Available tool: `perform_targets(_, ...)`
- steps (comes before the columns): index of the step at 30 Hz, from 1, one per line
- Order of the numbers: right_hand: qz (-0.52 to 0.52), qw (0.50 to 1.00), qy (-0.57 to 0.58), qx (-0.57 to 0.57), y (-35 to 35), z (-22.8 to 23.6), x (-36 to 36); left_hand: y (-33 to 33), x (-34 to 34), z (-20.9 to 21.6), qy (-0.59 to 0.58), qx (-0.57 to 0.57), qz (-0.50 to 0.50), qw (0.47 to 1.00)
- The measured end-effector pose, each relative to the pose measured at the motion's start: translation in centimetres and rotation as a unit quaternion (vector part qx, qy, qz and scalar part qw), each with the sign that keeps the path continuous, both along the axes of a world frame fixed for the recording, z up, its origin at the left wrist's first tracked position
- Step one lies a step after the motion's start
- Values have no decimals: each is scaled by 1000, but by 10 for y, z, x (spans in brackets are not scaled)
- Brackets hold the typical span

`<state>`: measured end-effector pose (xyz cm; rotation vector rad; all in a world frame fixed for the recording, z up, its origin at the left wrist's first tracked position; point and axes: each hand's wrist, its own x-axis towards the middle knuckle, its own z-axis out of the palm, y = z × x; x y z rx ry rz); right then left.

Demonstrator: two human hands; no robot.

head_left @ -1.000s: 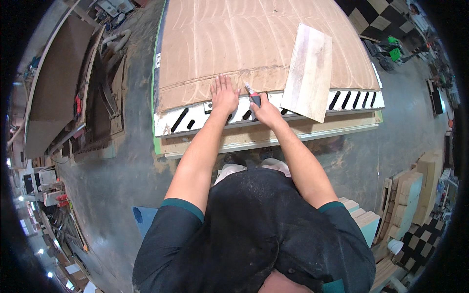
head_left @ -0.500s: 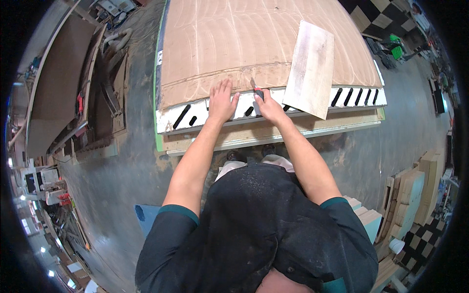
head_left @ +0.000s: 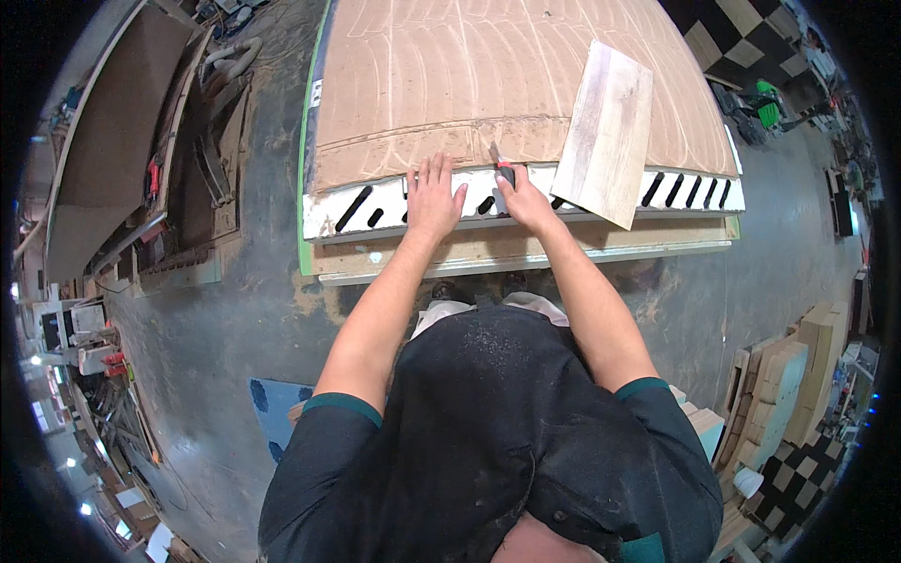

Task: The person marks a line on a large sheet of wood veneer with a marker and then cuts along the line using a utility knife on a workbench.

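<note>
A large brown-topped panel [head_left: 422, 84] lies ahead of me, its surface marked with pale streaks. Along its near edge runs a white strip [head_left: 353, 201] with slanted black slots. My left hand [head_left: 435, 199] lies flat over this edge, fingers stretched onto the brown surface. In my right hand [head_left: 526, 199] is a bladed hand tool [head_left: 507, 173] with a red and black handle, gripped at the handle. Its narrow grey blade points away from me over the brown sheet; whether it is a knife or a scraper I cannot make out. A pale wood-grain plank [head_left: 605, 131] rests slantwise across the panel, right of that hand.
Beneath the panel another board [head_left: 526, 255] juts toward me. Leaning brown boards [head_left: 117, 141] stand at the left. Stacked timber pieces [head_left: 765, 394] are at the lower right, and a blue spotted sheet [head_left: 272, 413] lies on the floor behind my left arm.
The view has shifted slightly. Both hands keep nearly the same places at the panel's edge, the left flat and the right around the tool.
</note>
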<state>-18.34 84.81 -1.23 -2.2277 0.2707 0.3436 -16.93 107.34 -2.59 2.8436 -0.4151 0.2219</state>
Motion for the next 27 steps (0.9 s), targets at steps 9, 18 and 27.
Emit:
perform_targets(9, -5, 1000, 2, -8, -1, 0, -2, 4, 5, 8, 95, 78, -26, 992)
perform_targets(18, -1, 1000, -6, -5, 1, 0, -2, 13, 9, 21, 108, 58, -37, 992)
perform_targets(27, 2, 1000, -20, -2, 2, -2, -5, 11, 6, 20, 114, 71, -32, 990)
